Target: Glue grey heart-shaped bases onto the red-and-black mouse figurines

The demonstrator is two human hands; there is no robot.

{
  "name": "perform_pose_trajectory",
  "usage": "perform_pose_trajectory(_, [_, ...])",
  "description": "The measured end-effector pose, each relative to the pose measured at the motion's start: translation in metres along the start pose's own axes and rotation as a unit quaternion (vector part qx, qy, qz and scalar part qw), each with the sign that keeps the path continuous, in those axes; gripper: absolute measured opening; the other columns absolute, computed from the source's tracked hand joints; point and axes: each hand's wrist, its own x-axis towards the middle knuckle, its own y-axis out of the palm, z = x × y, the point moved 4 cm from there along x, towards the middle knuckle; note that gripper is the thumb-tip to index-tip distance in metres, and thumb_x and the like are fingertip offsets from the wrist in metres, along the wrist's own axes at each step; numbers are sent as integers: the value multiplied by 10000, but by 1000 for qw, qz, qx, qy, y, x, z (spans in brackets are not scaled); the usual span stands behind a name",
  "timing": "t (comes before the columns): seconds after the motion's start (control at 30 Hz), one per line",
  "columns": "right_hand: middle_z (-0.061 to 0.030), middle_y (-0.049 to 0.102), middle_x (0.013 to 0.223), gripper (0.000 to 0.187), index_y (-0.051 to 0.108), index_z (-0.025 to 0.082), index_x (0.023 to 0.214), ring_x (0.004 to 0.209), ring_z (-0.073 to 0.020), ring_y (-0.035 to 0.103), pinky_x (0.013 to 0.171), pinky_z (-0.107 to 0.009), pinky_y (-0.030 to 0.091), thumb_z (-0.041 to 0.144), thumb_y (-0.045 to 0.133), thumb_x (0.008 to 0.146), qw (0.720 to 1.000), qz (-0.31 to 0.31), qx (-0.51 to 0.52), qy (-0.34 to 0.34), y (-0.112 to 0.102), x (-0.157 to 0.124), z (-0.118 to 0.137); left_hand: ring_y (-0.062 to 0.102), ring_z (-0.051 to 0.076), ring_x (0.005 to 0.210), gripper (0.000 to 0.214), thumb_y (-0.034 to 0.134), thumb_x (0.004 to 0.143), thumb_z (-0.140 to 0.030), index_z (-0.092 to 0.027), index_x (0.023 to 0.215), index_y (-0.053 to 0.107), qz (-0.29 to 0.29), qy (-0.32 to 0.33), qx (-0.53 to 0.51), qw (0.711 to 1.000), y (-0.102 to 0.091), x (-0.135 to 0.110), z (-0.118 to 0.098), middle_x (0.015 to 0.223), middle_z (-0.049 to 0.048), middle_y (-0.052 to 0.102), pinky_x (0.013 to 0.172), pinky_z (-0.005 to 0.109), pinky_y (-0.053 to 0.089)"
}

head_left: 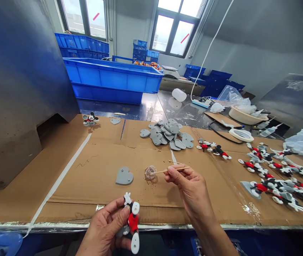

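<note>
My left hand (111,227) is closed around a Mickey Mouse figurine (133,221) in red shorts, its white soles with small holes turned up at me. Between the fingertips of my right hand (191,188) is a thin wooden stick (173,169), whose tip reaches into the mouth of a small clear glass jar (150,172). Dark specks lie around the jar's foot. A grey heart-shaped base (124,176) with two small pegs rests on the cardboard, left of the jar. Behind my right fingers another thin stick (174,162) shows in part.
Grey heart bases (167,133) are heaped beyond the jar. Several figurines (276,174) lie at the right, and one figurine on a base (90,119) stands far left. Blue crates (111,76) are at the back. A metal housing (20,92) bounds the left side.
</note>
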Motion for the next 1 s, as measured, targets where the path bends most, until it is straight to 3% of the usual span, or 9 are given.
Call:
perform_pose_trajectory(0.17, [0, 700, 646, 131, 742, 207, 745, 614, -104, 670, 635, -149, 541, 301, 833, 734, 994, 85, -65, -10, 12, -35, 20, 591, 112, 594, 523, 856, 675, -444, -120, 1029, 649, 24, 1, -5, 1000, 5, -3, -3, 796, 79, 686, 479, 164, 462])
perform_pose_trajectory(0.3, [7, 700, 671, 111, 733, 222, 719, 617, -103, 664, 636, -143, 531, 298, 809, 747, 991, 90, -94, -5, 21, -55, 30, 583, 114, 622, 505, 843, 700, -422, -120, 1054, 647, 28, 5, -8, 1000, 6, -5, -6, 816, 86, 679, 479, 158, 445])
perform_pose_trajectory(0.5, [14, 696, 693, 76, 727, 231, 726, 630, -105, 651, 628, -146, 513, 272, 782, 759, 984, 107, -141, -9, 30, -62, 36, 562, 107, 630, 464, 801, 753, -407, -112, 1074, 639, 49, 7, -11, 999, 7, -6, -7, 814, 75, 654, 485, 155, 442])
perform_pose_trajectory(0.63, [15, 699, 695, 68, 724, 229, 730, 621, -108, 651, 596, -152, 507, 241, 759, 786, 974, 134, -178, -48, 30, -60, 35, 568, 106, 629, 452, 806, 753, -390, -115, 1071, 641, 45, 2, -14, 999, 7, -6, -6, 817, 79, 662, 482, 153, 440])
perform_pose_trajectory(0.73, [24, 712, 734, 75, 711, 230, 779, 664, -107, 668, 616, -150, 517, 168, 726, 819, 948, 175, -225, -140, 31, -61, 40, 580, 113, 631, 451, 820, 738, -388, -121, 1057, 647, 39, 2, -18, 999, 5, -6, -4, 808, 79, 666, 481, 158, 449])
perform_pose_trajectory(0.87, [33, 727, 826, 208, 669, 230, 913, 762, -98, 688, 718, -150, 542, 35, 662, 841, 887, 257, -284, -259, 38, -70, 54, 585, 129, 638, 472, 833, 720, -395, -123, 1062, 655, 48, 6, -18, 999, 2, -4, -2, 801, 85, 672, 482, 183, 484])
perform_pose_trajectory(1.0, [20, 730, 877, 255, 650, 227, 963, 800, -103, 696, 762, -157, 558, 3, 647, 841, 861, 282, -304, -294, 40, -76, 65, 581, 130, 628, 473, 838, 714, -387, -128, 1067, 660, 51, 6, -24, 998, 3, -3, -2, 770, 62, 654, 480, 194, 501])
